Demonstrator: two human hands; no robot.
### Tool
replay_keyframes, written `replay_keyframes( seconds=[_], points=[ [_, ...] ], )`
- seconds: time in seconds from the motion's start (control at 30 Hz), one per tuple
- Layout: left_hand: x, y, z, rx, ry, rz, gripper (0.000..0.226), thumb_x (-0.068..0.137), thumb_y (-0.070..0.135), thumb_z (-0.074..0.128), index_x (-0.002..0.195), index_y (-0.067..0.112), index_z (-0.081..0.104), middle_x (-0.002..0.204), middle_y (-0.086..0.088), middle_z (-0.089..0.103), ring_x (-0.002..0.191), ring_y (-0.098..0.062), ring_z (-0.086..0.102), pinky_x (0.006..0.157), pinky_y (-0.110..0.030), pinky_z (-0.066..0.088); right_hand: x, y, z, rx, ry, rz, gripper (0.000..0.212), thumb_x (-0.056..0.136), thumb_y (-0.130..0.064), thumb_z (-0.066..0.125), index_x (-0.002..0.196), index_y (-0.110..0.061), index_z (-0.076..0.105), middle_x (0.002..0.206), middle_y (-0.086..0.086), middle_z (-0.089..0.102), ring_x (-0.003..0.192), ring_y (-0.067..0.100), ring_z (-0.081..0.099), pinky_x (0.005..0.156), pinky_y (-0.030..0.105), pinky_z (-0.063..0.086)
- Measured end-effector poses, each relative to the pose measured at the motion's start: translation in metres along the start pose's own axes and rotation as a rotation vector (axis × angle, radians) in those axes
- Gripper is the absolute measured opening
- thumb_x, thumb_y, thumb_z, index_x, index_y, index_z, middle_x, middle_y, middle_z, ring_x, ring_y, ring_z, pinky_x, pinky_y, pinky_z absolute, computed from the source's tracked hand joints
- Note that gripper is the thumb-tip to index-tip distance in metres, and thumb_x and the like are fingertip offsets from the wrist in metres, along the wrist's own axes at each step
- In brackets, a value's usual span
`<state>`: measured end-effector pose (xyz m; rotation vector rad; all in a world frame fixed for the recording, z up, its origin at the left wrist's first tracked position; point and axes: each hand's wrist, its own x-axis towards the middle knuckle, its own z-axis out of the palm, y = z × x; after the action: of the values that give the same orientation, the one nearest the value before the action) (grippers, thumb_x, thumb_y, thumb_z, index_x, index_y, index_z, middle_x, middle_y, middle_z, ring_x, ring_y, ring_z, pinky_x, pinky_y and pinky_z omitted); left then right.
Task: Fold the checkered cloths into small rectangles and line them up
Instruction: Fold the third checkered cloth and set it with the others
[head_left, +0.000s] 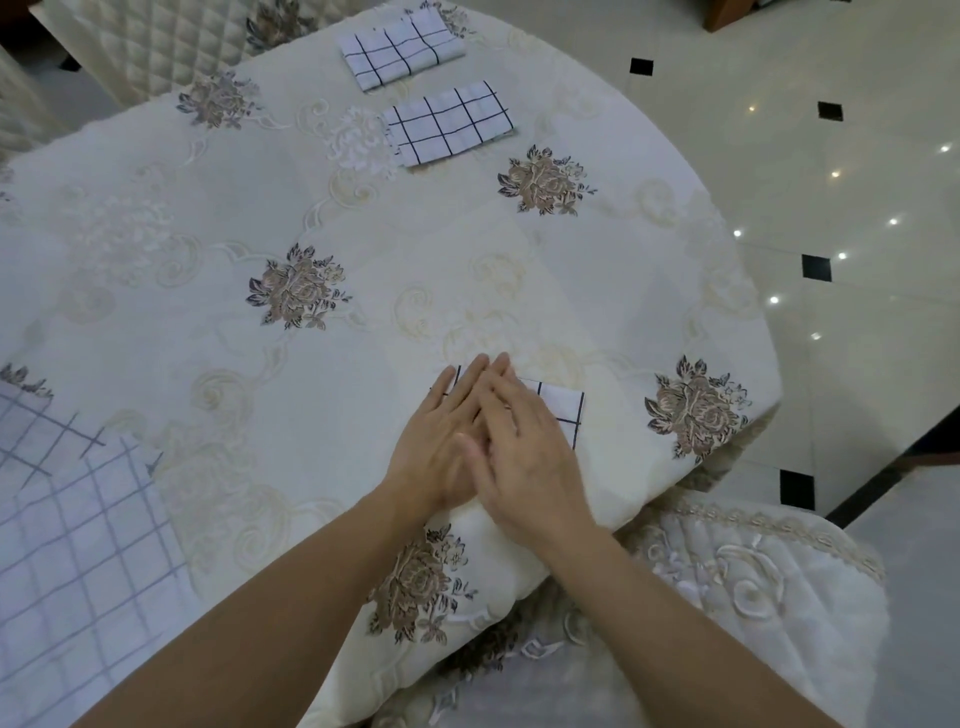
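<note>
Pressing folded cloth (563, 408) beneath left grip (441, 444), right grip (530, 457); both flat, unclenched, overlapping.

The left hand (441, 441) lies palm down, fingers straight and close together, pointing away from the body. The right hand (524, 457) is flat too, fingers straight, laid partly over the left hand's inner edge and fingers. The bare left forearm (291, 597) and right forearm (675, 613) converge from the lower corners.
</note>
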<state>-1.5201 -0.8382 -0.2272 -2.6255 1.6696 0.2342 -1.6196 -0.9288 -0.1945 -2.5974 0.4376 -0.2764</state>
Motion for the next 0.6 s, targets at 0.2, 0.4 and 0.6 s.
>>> replay_keyframes(
  seconds=[0.2, 0.4, 0.6],
  points=[
    [0.001, -0.005, 0.003, 0.041, -0.045, 0.021, 0.073, 0.1, 0.045, 0.02, 0.157, 0.013, -0.013, 0.165, -0.008, -0.016, 0.151, -0.022, -0.02, 0.124, -0.047, 0.0, 0.013, 0.003, 0.036, -0.04, -0.117, 0.102, 0.073, 0.105, -0.051, 0.028, 0.159, -0.009, 0.005, 0.168, 0.002, -0.002, 0.153, 0.011, -0.012, 0.126, 0.039, 0.008],
    [-0.003, -0.011, 0.003, -0.059, 0.023, -0.083, 0.071, 0.101, 0.051, 0.016, 0.159, 0.013, 0.001, 0.167, -0.002, -0.007, 0.153, -0.015, -0.01, 0.124, -0.044, 0.01, -0.002, 0.035, 0.024, -0.208, -0.141, 0.166, 0.082, 0.1, -0.066, 0.009, 0.159, -0.01, 0.002, 0.168, 0.004, -0.002, 0.153, 0.012, -0.008, 0.126, 0.038, 0.007],
    [-0.016, -0.026, 0.002, -0.067, -0.002, -0.149, 0.072, 0.103, 0.055, 0.011, 0.158, 0.013, -0.008, 0.166, -0.002, -0.013, 0.153, -0.016, -0.013, 0.125, -0.045, 0.006, -0.014, 0.054, 0.014, -0.324, -0.154, 0.219, 0.084, 0.099, -0.068, 0.014, 0.159, -0.01, 0.001, 0.168, 0.006, -0.006, 0.154, 0.017, -0.007, 0.125, 0.044, 0.008]
  ],
)
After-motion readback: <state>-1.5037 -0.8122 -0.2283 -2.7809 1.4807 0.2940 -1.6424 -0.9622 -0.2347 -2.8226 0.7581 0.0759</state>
